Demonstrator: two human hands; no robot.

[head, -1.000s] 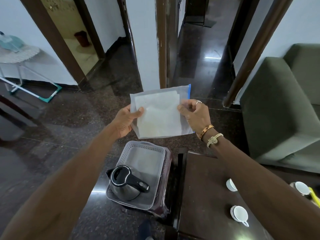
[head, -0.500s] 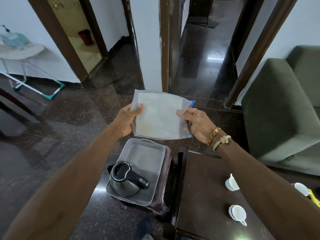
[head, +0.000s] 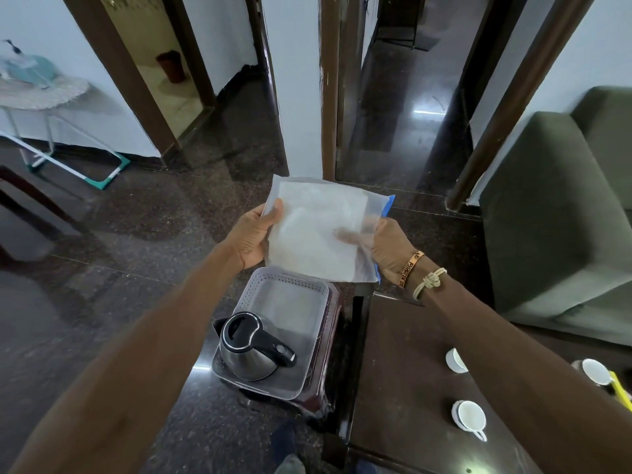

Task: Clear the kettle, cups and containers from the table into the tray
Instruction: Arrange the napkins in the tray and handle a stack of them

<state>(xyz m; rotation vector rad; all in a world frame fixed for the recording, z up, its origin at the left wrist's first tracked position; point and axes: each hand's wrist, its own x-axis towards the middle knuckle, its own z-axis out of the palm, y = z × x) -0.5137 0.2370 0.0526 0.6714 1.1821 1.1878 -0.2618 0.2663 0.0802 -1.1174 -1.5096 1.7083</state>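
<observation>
You hold a translucent plastic pouch (head: pixel 318 230) up in both hands above the far end of the tray (head: pixel 309 289), its flat white contents showing through the film and a blue strip (head: pixel 390 203) running down its right edge. Your left hand (head: pixel 251 239) grips the pouch's left edge, thumb pressed on the front and the other fingers clenched behind it. Your right hand (head: pixel 384 246) takes the right edge, with some of its fingers (head: pixel 349 236) seen dimly through the plastic, so it is grasping the pouch as well. Two bands, one orange (head: pixel 410 268) and one pale knotted cord (head: pixel 431 280), circle your right wrist.

Below the pouch, the grey perforated tray sits on a dark red stool or stand (head: pixel 325 388) just beside the left end of the dark worktop (head: pixel 403 371). The steel kettle (head: pixel 251 347) with its black lid and handle stands upright in the near end of the tray; the far end of the tray is bare.

On the worktop, three white cups are in view: one (head: pixel 470 417) near the front edge with its handle toward you, one (head: pixel 455 360) partly hidden by your right forearm, and one (head: pixel 595 371) at the far right beside a yellow object (head: pixel 620 388). A green sofa (head: pixel 554 217) stands to the right on the polished dark floor (head: pixel 136 251).
</observation>
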